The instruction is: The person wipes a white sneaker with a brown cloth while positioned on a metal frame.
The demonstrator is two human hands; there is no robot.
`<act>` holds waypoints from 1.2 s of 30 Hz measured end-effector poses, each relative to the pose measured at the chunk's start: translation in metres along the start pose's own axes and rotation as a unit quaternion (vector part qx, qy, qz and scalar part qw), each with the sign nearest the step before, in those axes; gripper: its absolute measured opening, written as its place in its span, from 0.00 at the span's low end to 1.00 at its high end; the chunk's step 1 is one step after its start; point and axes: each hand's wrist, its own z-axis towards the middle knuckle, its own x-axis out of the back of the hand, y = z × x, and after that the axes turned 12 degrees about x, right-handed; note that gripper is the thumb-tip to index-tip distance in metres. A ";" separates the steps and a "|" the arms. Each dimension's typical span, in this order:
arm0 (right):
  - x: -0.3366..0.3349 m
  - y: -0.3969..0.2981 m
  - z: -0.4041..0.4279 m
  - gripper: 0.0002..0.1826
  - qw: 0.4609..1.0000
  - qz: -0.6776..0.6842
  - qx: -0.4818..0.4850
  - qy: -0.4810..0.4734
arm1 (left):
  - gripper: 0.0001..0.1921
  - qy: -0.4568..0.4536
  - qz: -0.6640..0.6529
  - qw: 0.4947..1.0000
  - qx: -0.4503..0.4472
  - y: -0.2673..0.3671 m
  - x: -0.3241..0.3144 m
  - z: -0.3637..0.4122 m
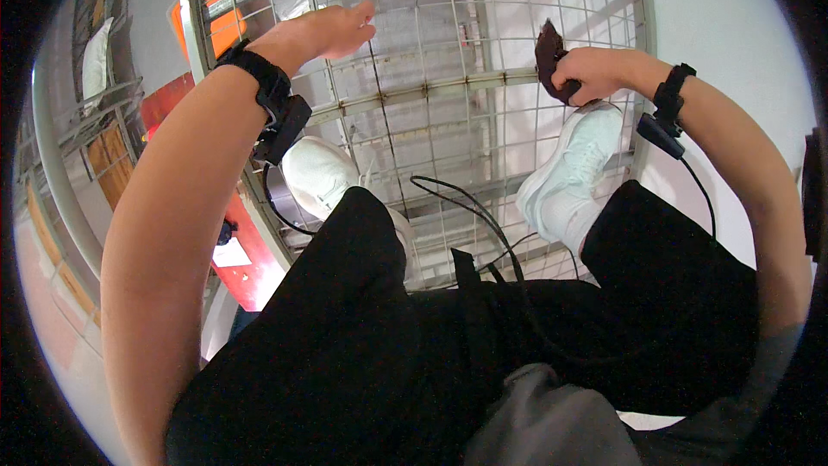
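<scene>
My right hand (588, 74) is closed around a dark brown cloth (550, 55), which bunches above and below the fingers. The cloth is over a wire mesh panel (446, 136), close to the toe of my right white shoe (576, 155). Farther left, my left hand (339, 31) is over the same mesh with its fingers curled. A thin dark line (386, 123) runs down from beside those fingers along the mesh. Whether the left fingers grip anything is hidden. My left white shoe (317, 171) also rests on the mesh.
A metal frame bar (446, 85) crosses the mesh. Black cables (479, 204) loop between my legs. A white wall (705, 19) rises at the right. Beyond the left frame edge, an orange object (223, 13) and a red surface (252, 252) show lower down. A curved pipe (52, 142) stands far left.
</scene>
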 end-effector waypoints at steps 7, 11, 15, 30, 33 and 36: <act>-0.012 0.011 0.012 0.22 0.991 0.127 0.024 -0.048 | 0.18 0.016 0.012 1.000 -0.011 -0.005 -0.003 0.001; 0.012 0.073 -0.033 0.20 0.971 -0.108 -0.112 0.182 | 0.20 -0.013 0.020 1.000 0.015 0.011 0.007 0.001; 0.033 0.104 -0.068 0.18 0.921 -0.127 -0.211 0.302 | 0.21 -0.016 0.096 0.995 0.029 0.024 0.019 -0.009; -0.060 0.039 -0.071 0.18 0.964 0.015 -0.202 -0.170 | 0.27 0.112 0.082 0.969 -0.206 0.110 0.021 0.042; -0.066 0.041 -0.074 0.19 0.964 0.032 -0.162 -0.207 | 0.27 0.131 0.005 0.964 -0.233 0.088 0.008 0.053; -0.066 0.055 -0.087 0.17 0.984 0.065 -0.166 -0.017 | 0.26 0.127 0.044 0.969 -0.208 0.102 0.004 0.057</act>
